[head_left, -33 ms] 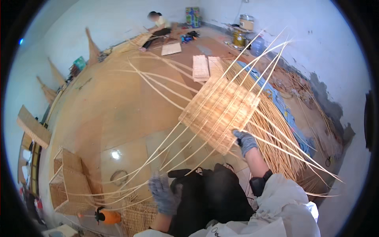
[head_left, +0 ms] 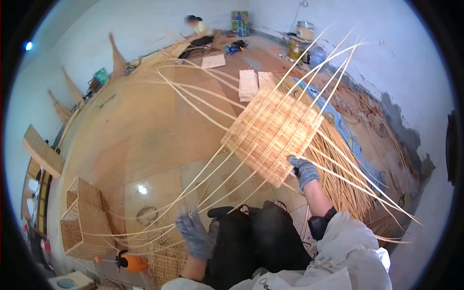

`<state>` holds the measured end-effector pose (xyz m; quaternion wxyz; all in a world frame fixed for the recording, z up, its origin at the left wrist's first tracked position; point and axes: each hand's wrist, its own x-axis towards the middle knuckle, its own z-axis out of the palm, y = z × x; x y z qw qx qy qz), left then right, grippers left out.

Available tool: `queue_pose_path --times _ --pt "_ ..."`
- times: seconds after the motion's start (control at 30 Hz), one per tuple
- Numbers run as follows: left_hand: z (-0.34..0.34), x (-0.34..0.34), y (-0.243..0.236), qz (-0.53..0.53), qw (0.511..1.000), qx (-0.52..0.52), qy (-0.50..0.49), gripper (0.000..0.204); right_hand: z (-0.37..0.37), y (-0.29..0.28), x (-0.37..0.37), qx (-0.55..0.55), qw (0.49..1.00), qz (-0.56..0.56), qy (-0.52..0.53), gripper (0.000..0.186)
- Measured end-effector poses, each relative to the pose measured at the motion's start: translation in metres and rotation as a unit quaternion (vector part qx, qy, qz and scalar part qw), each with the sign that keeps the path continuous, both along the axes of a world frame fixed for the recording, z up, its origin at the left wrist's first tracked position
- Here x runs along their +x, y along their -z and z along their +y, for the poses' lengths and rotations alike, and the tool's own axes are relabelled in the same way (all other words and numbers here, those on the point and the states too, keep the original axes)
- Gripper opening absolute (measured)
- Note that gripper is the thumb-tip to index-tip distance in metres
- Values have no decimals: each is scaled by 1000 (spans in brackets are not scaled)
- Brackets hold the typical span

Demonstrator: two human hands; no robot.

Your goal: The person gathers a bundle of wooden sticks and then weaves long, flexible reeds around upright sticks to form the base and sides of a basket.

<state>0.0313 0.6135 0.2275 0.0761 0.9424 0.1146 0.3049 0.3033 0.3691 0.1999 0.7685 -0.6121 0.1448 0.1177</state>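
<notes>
A square woven wicker panel is held up in front of me, tilted, with long loose canes sticking out from all its sides. My right hand, in a grey glove, grips the panel by its near right edge; part of the fingers is hidden behind the weave. At the lower left my left hand, also gloved, has its fingers stretched out and slightly blurred. It is apart from the panel, close to the loose canes that trail from the panel's near left side.
A heap of canes lies at right beside a blue sheet. At left stand a wicker box and an orange spray bottle, next to another woven piece. Two flat woven pieces lie beyond the panel. Another person sits far back.
The panel and my right hand sit slightly further right in the view. My left hand has shifted a little to the left. The right hand's grip is unchanged.
</notes>
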Motion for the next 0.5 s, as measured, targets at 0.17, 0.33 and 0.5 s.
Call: queue_pose_path --times 0.17,0.33,0.5 --pt "40 2 -23 109 984 -27 -139 100 -18 -89 -23 -23 982 -185 6 16" --pt "57 20 -50 57 994 -74 -64 124 -7 -159 -83 -41 937 -347 15 18" --pt "51 71 -38 -25 993 -115 -27 122 -12 -187 -105 17 893 -448 42 30"
